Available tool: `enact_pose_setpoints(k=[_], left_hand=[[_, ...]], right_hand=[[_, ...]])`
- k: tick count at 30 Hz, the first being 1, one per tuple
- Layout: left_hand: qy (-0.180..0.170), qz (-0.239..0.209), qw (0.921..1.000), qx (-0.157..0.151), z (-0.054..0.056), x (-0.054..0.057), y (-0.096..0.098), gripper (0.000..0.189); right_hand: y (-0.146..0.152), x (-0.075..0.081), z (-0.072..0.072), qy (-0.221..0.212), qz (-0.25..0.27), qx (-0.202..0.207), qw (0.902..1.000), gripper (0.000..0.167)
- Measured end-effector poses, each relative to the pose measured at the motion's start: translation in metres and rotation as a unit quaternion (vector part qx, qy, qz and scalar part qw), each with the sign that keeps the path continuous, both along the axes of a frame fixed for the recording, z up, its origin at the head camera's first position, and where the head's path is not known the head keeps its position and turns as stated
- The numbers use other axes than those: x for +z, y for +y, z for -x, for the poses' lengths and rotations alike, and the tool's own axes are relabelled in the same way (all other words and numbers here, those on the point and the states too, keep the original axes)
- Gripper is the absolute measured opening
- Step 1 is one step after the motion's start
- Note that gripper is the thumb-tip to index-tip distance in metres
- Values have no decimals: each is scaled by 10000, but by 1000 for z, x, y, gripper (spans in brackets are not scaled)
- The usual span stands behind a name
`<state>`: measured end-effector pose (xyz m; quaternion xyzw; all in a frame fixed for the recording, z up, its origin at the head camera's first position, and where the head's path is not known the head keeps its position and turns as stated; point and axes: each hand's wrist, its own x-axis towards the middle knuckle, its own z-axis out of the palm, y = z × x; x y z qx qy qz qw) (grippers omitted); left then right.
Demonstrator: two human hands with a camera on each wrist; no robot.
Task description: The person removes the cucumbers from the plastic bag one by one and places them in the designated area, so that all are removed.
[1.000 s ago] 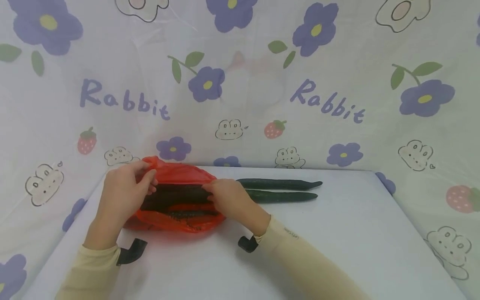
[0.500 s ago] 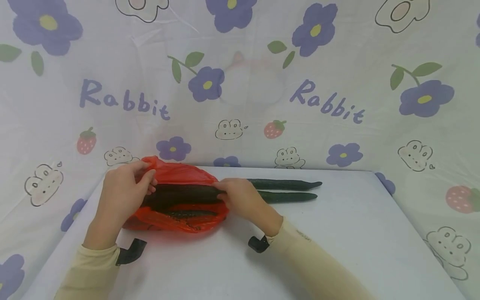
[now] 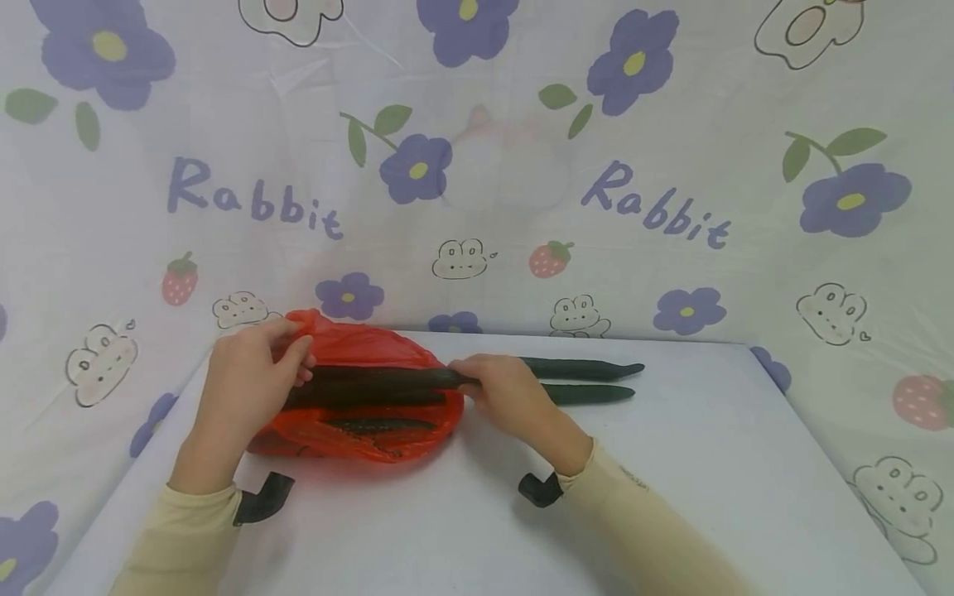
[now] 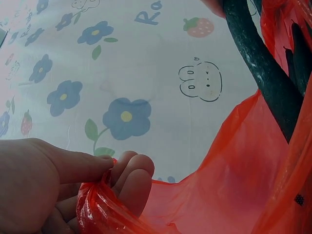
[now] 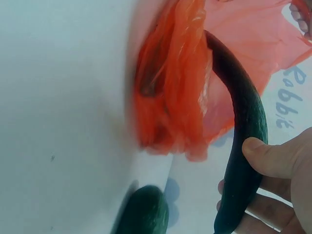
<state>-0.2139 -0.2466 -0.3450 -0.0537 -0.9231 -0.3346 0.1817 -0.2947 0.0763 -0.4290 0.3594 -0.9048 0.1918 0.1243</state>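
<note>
A thin red plastic bag (image 3: 365, 343) lies on its side at the left of the table, its mouth spread wide. My left hand (image 3: 246, 385) pinches the bag's rim between thumb and fingers, which the left wrist view shows closely. Thumb and fingers of my right hand (image 3: 514, 397) are wrapped around a long, curved dark green cucumber (image 5: 248, 109). One end of that cucumber sticks out past the right hand's grip; the other reaches inside the bag. Deeper in the bag's fold lies another cucumber (image 3: 380, 425).
Two more cucumbers, a farther one (image 3: 581, 367) and a nearer one (image 3: 592, 394), lie side by side on the white table (image 3: 671, 497), partly behind my right hand. A patterned curtain (image 3: 514, 165) hangs along the table's back edge. Black brackets sit at both wrists.
My right hand has moved to the right, drawing the held cucumber partway out of the bag. The left hand keeps its grip on the rim. The head view has shifted slightly.
</note>
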Motion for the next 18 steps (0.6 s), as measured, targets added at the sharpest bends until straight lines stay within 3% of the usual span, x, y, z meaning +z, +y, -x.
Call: enact_pose_setpoints(k=[18], left_hand=[[-113, -33, 9999, 73, 2, 1, 3, 20]], right_hand=[[29, 4, 4, -188, 267, -60, 9994, 37]])
